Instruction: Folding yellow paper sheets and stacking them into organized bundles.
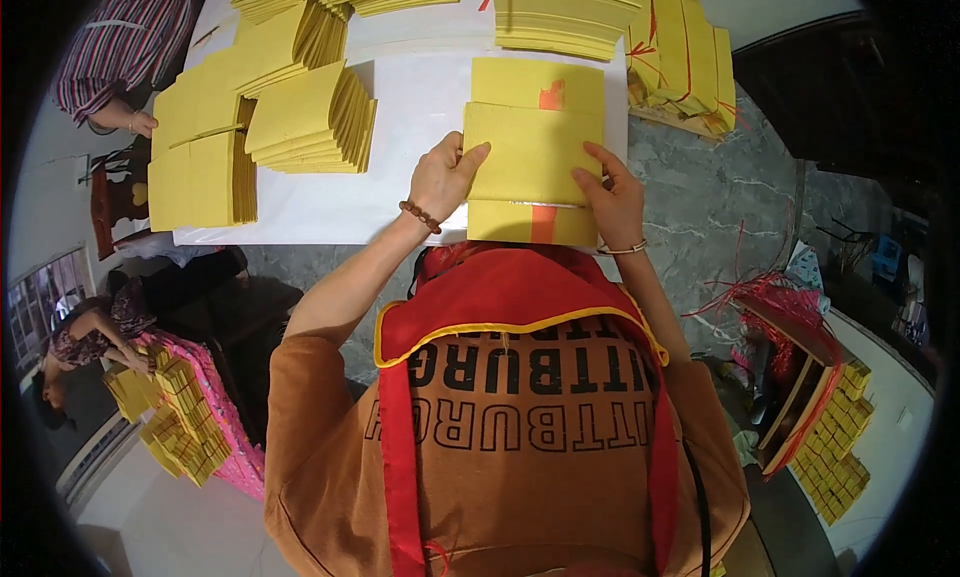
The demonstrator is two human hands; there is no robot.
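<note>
At the table's near edge, my left hand (445, 184) grips the left side of a square yellow paper bundle (535, 149), thumb on top. My right hand (614, 195) closes on its right side, thumb and forefinger bent over the edge. The bundle lies across a longer yellow sheet (500, 80), which shows above and below it. An orange-red patch (543, 225) marks that sheet at both showing ends. How many layers are between my fingers is hidden. To the left of my left hand, a fanned stack of yellow paper (300, 117) rests on the white table (415, 107).
More yellow stacks (205, 182) line the table's left side and far edge (570, 17). Bundles tied with red string (690, 52) stand off its right corner. A person in a striped top (125, 47) is at the far left; another person (95, 332) is beside stacked yellow bundles (180, 407).
</note>
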